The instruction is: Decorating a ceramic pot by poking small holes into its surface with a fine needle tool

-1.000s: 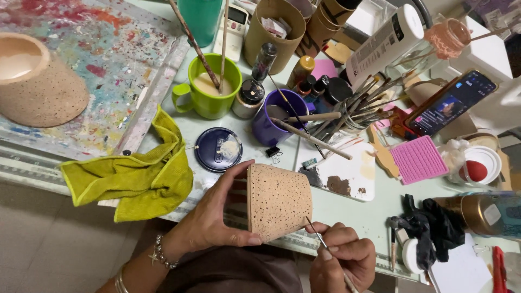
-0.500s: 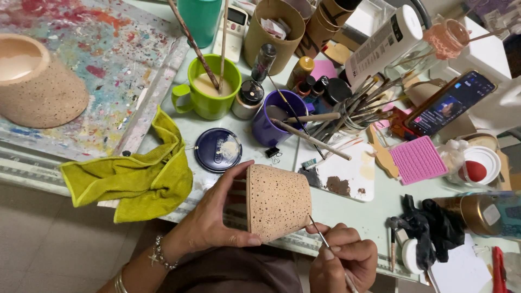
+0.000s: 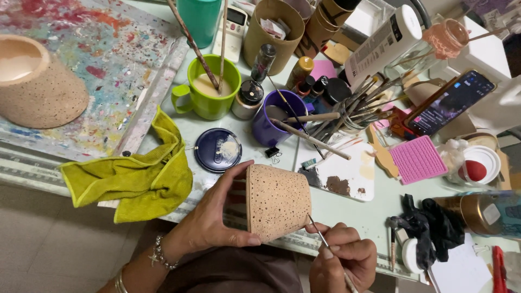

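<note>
1. So this is the detail-painting stage, as far as I can judge: the left hand [image 3: 217, 220] is wrapped around a speckled tan pot [image 3: 278, 202], tipped on its side, thumb along the near edge and fingers over the far side, open mouth facing left into the palm.
2. The right hand [image 3: 344, 260] is pinched tight on a thin brush [image 3: 320, 234], pencil-style. The tip sits right at the pot's lower right edge, touching or just about; I can't tell which from here.
3. The pot is held up off the table at the near edge, in front of the person's body, not resting on anything. So the left hand is doing all the holding and turning.
4. My read on the next bit: it calls for a steady left hand and tiny strokes from the right, since the brush meets the pot at its rounded base edge where it's easy to slip off.
5. Stuff around: a yellow-green cloth [image 3: 135, 176] lies crumpled to the left, just beside the left wrist. A dark blue lid [image 3: 218, 150] with a blob of pale paint sits just beyond the pot.
6. Farther back there's a green mug [image 3: 209, 92] with brushes standing in it, and a purple cup [image 3: 279, 116] to its right, also with brushes.
7. A white palette tile [image 3: 342, 171] with brown smears lies right of the pot, near enough for a reload.
8. A second, bigger speckled pot [image 3: 38, 84] sits far left on a paint-splattered board [image 3: 119, 43], well apart from the hands.
</note>
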